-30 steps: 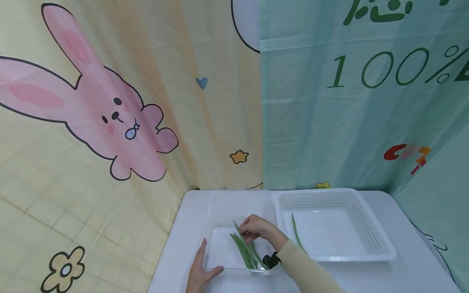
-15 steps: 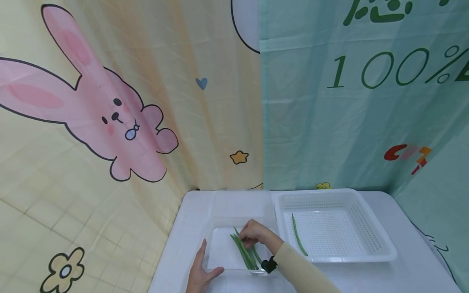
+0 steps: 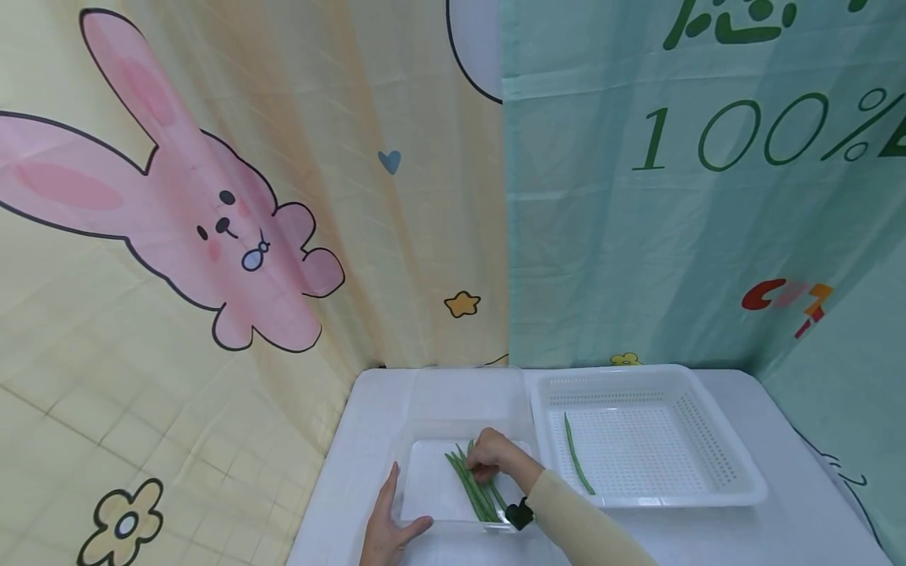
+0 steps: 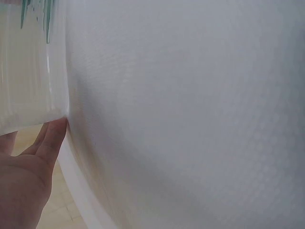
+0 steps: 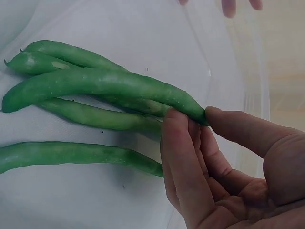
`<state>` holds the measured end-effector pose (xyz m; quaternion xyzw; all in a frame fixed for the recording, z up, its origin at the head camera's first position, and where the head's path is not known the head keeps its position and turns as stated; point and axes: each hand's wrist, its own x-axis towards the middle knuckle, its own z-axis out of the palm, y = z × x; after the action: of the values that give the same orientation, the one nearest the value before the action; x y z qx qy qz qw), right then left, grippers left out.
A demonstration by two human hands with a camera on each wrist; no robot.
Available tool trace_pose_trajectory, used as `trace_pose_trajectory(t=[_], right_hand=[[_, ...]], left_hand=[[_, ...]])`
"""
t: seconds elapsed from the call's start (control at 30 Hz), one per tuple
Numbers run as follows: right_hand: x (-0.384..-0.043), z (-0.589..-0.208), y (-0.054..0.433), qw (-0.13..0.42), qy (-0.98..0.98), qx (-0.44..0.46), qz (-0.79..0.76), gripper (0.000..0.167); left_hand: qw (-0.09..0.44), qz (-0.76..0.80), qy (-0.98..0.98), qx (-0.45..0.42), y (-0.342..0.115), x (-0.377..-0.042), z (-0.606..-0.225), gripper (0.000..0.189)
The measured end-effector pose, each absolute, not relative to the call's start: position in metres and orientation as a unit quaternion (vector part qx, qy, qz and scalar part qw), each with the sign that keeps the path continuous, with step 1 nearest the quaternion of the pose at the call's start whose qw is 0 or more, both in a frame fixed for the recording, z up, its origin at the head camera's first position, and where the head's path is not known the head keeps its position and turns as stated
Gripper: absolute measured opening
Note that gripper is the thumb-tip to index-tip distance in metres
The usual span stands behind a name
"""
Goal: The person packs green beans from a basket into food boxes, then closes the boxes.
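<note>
Pinching smooth, tapered green bean by one end in right hand, with more beans just beside the fingers. Touching clear plastic box with left hand, spread wide.

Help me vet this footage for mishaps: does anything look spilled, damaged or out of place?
Nothing looks spilled. One green bean lies alone in the white basket, apart from the bunch in the clear box, perhaps deliberately. The right wrist view shows a pale patch on one bunched bean, perhaps blemish or glare.

Green beans | slender (slightly curved) | some overlapping | in clear box
</note>
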<state>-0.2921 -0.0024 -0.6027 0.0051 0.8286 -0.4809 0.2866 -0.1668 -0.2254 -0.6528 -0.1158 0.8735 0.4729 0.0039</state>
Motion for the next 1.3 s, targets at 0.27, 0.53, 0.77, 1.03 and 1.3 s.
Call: trace_pose_trajectory(t=[0.27,0.53,0.77,1.03,1.3], right_hand=[[-0.293,-0.604,0.000,0.278,0.845,0.011,-0.456,0.013],[-0.294,-0.608,0.002,0.283,0.843,0.006,-0.457,0.015],[-0.294,-0.606,0.001,0.289,0.836,0.009,-0.467,0.013],[-0.295,-0.597,0.012,0.296,0.811,-0.018,-0.504,0.010],[-0.300,-0.579,0.028,0.295,0.765,-0.029,-0.571,0.017]], left_hand=[[0.004,0.472,0.874,-0.115,-0.226,-0.167,-0.652,0.127],[-0.005,0.473,0.874,-0.109,-0.227,-0.167,-0.655,0.126],[0.005,0.474,0.873,-0.116,-0.227,-0.167,-0.653,0.128],[0.012,0.466,0.877,-0.116,-0.226,-0.166,-0.653,0.128],[0.006,0.460,0.881,-0.108,-0.228,-0.167,-0.655,0.127]])
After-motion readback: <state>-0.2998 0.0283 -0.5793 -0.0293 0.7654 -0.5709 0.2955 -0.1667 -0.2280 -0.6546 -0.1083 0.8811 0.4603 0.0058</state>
